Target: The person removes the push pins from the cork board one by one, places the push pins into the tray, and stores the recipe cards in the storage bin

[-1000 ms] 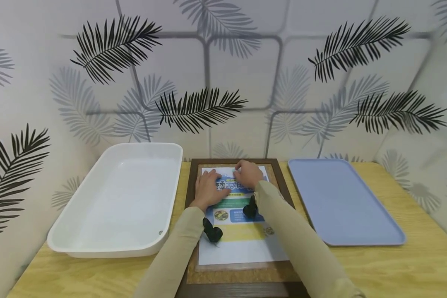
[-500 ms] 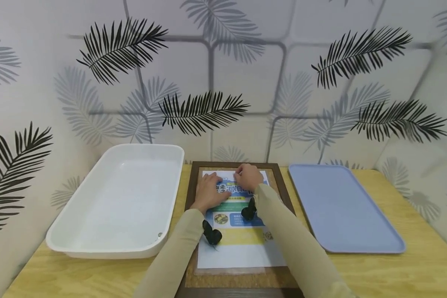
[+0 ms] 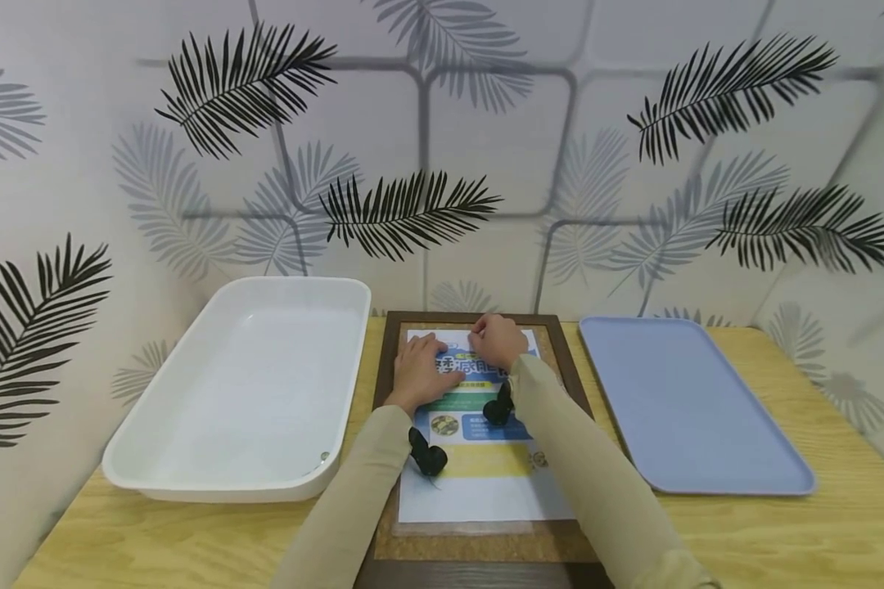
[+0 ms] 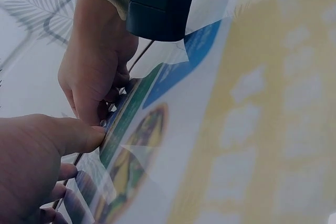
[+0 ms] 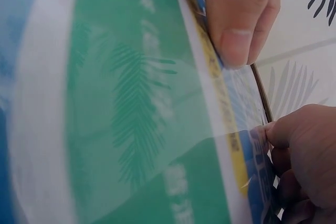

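White printed poster (image 3: 480, 458), one, on one cork board (image 3: 457, 550); long axis runs near to far, heading (image 3: 475, 368) farthest. Left hand (image 3: 421, 370) spread upon it; right hand (image 3: 499, 342) curled, any held object unclear. One white tray (image 3: 236, 393), one blue tray (image 3: 696, 409) flank the board.

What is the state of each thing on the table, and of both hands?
Poster, face up on the board.
Board, lying on the table, partly covered.
Left hand, touching the poster, thumb spread.
Right hand, curled near the poster's top; grip unclear.
White tub, upright, small round thing at near right corner.
Blue tray, flat on table.
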Action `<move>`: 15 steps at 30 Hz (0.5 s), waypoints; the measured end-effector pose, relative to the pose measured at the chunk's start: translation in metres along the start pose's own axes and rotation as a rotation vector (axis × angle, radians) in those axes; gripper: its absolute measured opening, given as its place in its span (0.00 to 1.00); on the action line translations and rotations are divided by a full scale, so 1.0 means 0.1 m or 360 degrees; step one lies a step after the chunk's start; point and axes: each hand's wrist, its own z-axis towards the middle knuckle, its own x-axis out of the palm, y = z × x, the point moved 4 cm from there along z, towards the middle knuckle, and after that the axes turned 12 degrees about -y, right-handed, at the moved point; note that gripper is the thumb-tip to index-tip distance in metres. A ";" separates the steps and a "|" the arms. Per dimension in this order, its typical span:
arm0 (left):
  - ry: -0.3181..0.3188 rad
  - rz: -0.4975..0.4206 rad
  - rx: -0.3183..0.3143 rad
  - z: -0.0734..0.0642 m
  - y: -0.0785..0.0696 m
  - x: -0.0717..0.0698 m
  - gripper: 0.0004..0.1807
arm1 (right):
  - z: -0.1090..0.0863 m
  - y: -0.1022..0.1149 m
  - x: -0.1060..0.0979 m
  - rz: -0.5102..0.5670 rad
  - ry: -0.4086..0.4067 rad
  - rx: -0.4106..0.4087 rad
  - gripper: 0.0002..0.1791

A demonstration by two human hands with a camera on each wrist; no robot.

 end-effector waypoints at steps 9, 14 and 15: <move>0.0003 -0.0025 -0.0020 -0.01 0.02 0.03 0.29 | -0.02 0.01 0.00 0.0029 0.0008 0.0013 0.10; 0.0034 -0.0031 -0.0031 -0.01 0.02 0.04 0.30 | -0.01 0.01 -0.02 0.0064 0.0001 0.0033 0.09; 0.0061 -0.0028 -0.0049 -0.01 0.01 0.02 0.30 | -0.01 0.01 -0.02 0.0069 -0.0001 0.0038 0.09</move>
